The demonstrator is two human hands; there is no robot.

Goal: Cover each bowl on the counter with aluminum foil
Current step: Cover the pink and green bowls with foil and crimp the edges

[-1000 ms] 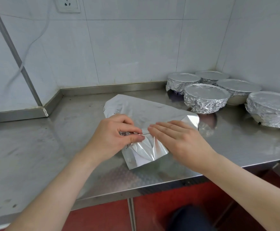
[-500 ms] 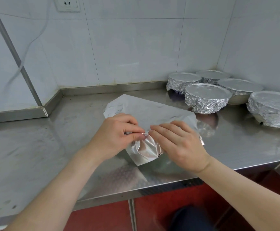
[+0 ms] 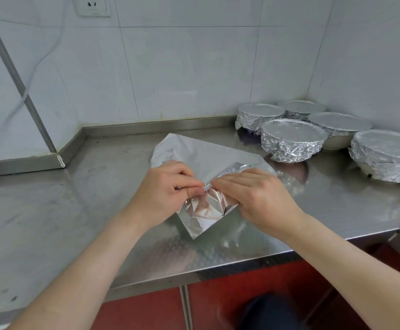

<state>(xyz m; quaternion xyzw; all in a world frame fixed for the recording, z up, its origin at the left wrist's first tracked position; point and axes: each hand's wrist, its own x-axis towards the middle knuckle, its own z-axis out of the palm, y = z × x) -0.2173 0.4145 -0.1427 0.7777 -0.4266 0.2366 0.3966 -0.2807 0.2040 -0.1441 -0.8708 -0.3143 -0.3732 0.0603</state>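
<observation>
A sheet of aluminum foil lies draped over something on the steel counter; whatever is under it is hidden. My left hand pinches the foil's near edge between thumb and fingers. My right hand presses and folds the same crumpled edge from the right, its fingertips touching the left hand's. Several foil-covered bowls stand at the back right, the nearest ones a bowl in the middle and a bowl at the right edge.
The counter's front edge runs close below the foil. Tiled walls meet in a corner behind the covered bowls. A wall socket sits at the upper left, with a thin cable hanging down the wall.
The foil's near flap has been folded down and crumpled tighter. Both hands stayed at the near edge, pinching closer together.
</observation>
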